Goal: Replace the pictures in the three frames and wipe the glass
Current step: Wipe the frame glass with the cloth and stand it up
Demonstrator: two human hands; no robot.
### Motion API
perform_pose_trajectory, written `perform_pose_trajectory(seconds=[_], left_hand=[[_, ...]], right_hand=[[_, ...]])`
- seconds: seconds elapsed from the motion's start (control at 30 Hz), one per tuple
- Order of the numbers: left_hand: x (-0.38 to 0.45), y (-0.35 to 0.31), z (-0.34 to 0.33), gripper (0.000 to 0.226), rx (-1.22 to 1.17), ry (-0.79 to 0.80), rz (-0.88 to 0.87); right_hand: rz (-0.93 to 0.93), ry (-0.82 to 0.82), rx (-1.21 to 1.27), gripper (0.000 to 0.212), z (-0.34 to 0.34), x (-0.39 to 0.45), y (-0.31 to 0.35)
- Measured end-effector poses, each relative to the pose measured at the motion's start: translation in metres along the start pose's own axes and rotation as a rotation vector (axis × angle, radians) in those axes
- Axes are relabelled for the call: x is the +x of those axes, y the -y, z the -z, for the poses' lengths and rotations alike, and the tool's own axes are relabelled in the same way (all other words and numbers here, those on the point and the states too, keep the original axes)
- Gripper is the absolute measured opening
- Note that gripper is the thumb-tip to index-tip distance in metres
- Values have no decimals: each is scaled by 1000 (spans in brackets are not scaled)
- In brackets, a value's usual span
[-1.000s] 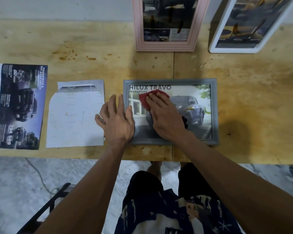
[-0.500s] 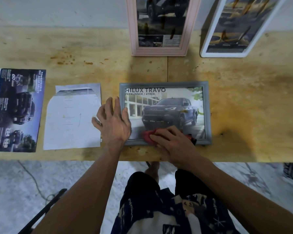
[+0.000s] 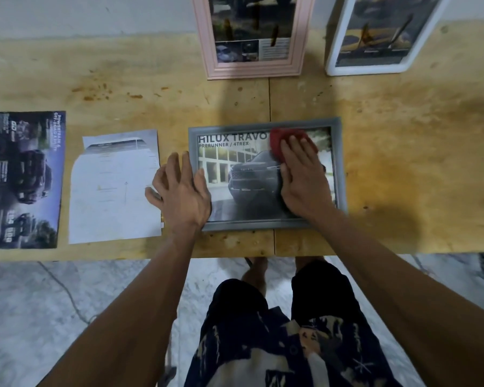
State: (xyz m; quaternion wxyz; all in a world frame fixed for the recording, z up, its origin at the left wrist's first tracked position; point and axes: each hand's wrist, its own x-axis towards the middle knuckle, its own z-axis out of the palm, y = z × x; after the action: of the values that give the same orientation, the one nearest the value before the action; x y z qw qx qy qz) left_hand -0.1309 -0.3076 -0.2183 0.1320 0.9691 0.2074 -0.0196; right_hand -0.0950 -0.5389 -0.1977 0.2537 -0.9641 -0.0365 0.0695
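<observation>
Grey frame (image 3: 266, 224) lies flat near the table (image 3: 403, 163) edge, picture fitted. Left hand (image 3: 182, 191) rests flat, fingers spread, on its left rail. Right hand (image 3: 302, 177) presses a red cloth (image 3: 280, 141) flat-fingered on the glass, upper right. Wiping in progress. Two loose prints (image 3: 115, 185) lie to the left, apparently the removed ones. Farther back, pink frame (image 3: 252, 71) and white frame (image 3: 369, 68) stand loaded, seemingly finished. Their tops are cut off; glass cleanliness cannot be judged.
</observation>
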Motion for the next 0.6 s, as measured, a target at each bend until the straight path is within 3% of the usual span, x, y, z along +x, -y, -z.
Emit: perform_pose_trajectory(seconds=[0.23,0.47,0.53,0.6], left_hand=[[-2,-2,3,48,-10,7,4],[-2,-3,2,47,-12,2,17],[-2,-3,2,47,-20,-3,19],[-2,-4,2,47,-18,-7,17]], right_hand=[[198,192,-70,45,2,-35,16],[413,134,-120,32,12,-72,3],[402,175,-88,28,21,-70,-1],[247,200,69,23,39,-52,-5]])
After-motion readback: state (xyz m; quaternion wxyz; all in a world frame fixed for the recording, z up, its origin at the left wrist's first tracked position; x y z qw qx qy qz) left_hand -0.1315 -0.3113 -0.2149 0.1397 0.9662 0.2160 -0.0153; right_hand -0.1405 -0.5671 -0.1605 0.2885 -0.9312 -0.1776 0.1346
